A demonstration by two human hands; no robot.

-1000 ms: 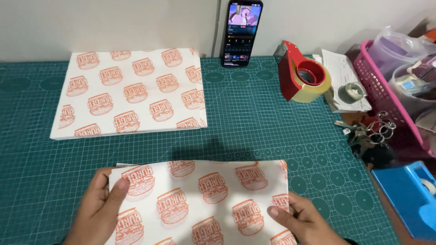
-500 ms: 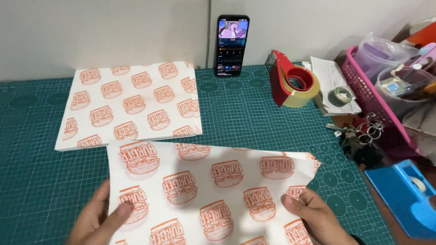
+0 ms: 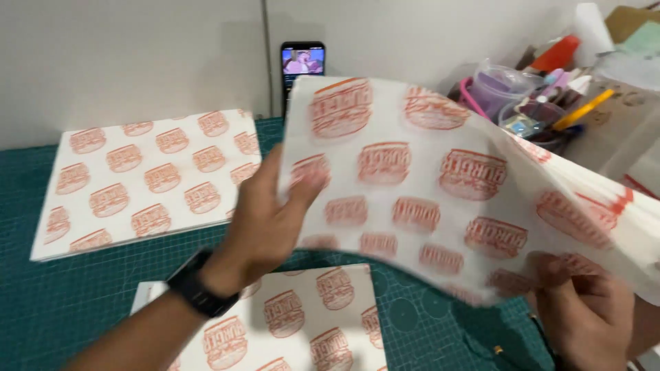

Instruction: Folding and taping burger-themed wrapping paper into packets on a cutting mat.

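**Hands lifted a printed wrapper sheet above the cutting mat**

Hands first: your left hand (image 3: pixel 265 223), a dark watch (image 3: pixel 196 288) on its wrist, had its fingers spread and laid against the left edge of the lifted sheet (image 3: pixel 440 185), while your right hand (image 3: pixel 584 312) was curled closed on the sheet's lower right corner. You held that sheet, white paper printed with orange burger emblems, tilted in the air, well clear of the green cutting mat (image 3: pixel 69 302), and it was blurred across its right side. It hid much of the clutter at the far right.

Below it, on the mat, lay another printed sheet (image 3: pixel 289 323) of the same pattern, flat and just under your left forearm. A stack of the same printed sheets (image 3: pixel 148 178) lay flat at the far left, close to the wall and apart from the sheet below your arm.

Behind the lifted sheet's upper edge, a phone (image 3: pixel 302 60) stood upright against the wall with its screen lit. To the right, a pink basket (image 3: pixel 469 93) held clear plastic tubs (image 3: pixel 505 89), with a yellow pen (image 3: pixel 581 110) among the oddments beside them.
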